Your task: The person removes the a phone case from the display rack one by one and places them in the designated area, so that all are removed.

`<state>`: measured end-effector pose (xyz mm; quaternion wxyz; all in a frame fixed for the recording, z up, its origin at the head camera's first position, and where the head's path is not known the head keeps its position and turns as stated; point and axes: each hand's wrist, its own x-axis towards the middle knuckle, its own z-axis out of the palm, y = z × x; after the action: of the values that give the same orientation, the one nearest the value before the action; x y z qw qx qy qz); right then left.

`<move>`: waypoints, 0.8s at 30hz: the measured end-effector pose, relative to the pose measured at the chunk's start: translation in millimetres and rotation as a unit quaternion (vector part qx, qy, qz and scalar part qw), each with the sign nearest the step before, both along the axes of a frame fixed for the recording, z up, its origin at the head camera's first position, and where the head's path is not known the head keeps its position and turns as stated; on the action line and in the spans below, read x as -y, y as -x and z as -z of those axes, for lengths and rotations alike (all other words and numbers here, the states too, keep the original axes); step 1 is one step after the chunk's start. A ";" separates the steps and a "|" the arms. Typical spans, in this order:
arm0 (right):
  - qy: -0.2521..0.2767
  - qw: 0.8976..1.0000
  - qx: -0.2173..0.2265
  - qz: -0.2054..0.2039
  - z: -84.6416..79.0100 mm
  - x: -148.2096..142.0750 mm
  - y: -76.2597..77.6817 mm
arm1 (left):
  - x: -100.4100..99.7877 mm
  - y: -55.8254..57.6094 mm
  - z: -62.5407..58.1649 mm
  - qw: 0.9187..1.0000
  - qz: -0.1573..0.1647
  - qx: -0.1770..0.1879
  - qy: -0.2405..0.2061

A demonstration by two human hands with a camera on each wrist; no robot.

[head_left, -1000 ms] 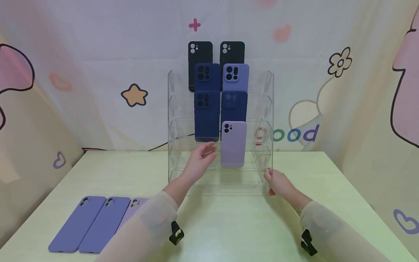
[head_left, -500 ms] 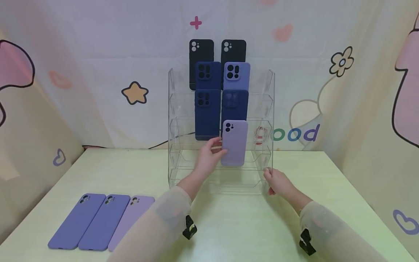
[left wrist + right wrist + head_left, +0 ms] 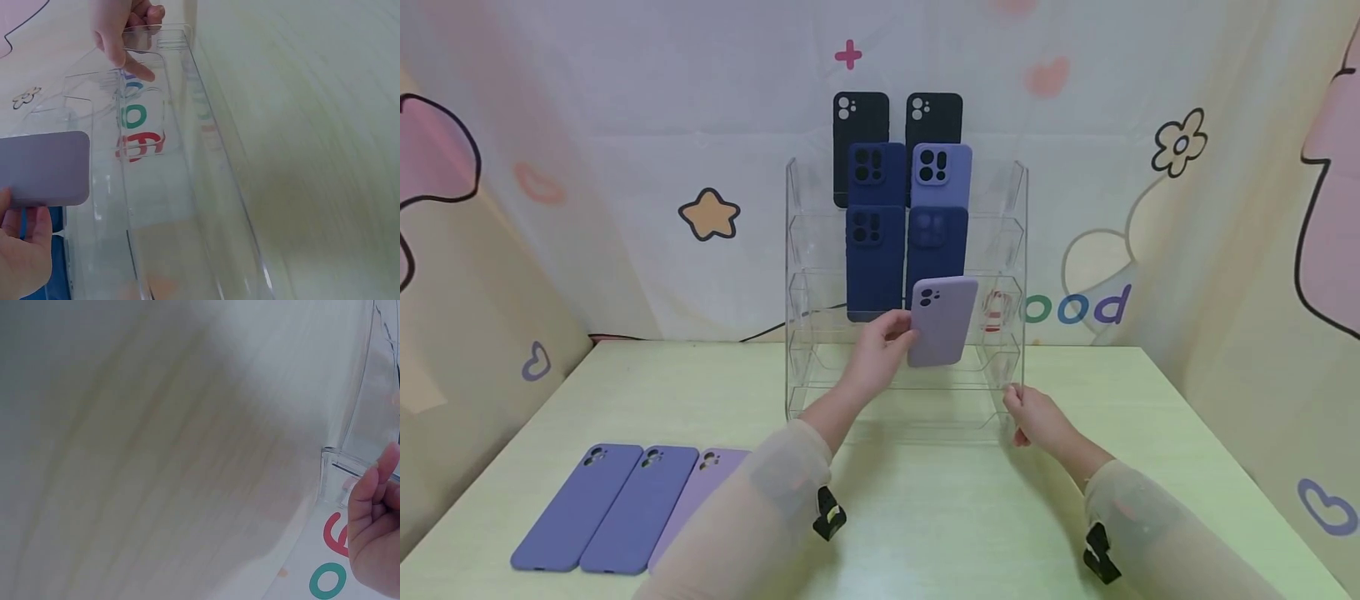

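A light purple phone case (image 3: 942,323) is pinched at its left edge by my left hand (image 3: 877,354); it tilts slightly in front of the clear tiered rack (image 3: 906,432). The left wrist view shows the same light purple case (image 3: 44,169) between thumb and fingers of the left hand (image 3: 25,259). My right hand (image 3: 1047,423) grips the rack's lower right side panel, also seen in the right wrist view with the right hand (image 3: 378,534) at the panel's edge. Behind the held case stand two dark blue cases, the left one (image 3: 875,267) fully visible.
Higher on the rack stand another dark blue case (image 3: 887,171), a violet case (image 3: 951,192) and two black cases (image 3: 861,125). On the table's left lie two blue-violet cases (image 3: 577,510) and a light purple one (image 3: 692,500), partly behind the left sleeve. A printed cloth (image 3: 625,208) hangs behind.
My left hand moved right and took hold of the light purple case by its left edge. The case is now lifted a little and tilted. The right hand has stayed on the rack.
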<state>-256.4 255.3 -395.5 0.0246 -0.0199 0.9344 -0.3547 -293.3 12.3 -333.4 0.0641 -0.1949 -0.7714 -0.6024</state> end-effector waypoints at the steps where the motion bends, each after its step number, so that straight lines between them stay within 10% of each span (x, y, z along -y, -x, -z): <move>1: 0.001 1.000 -0.002 -0.001 -0.1 0.5 0.2 | 1.9 -1.3 -1.5 1.000 0.000 -0.004 0.000; 24: -0.006 1.000 -0.004 -0.010 -2.1 1.4 0.8 | 32.8 -17.8 -1.4 0.998 -0.006 0.059 -0.018</move>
<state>-257.2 253.9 -393.4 0.0241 -0.0305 0.9365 -0.3485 -275.5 -20.5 -332.0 0.0251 -0.1535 -0.7639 -0.6263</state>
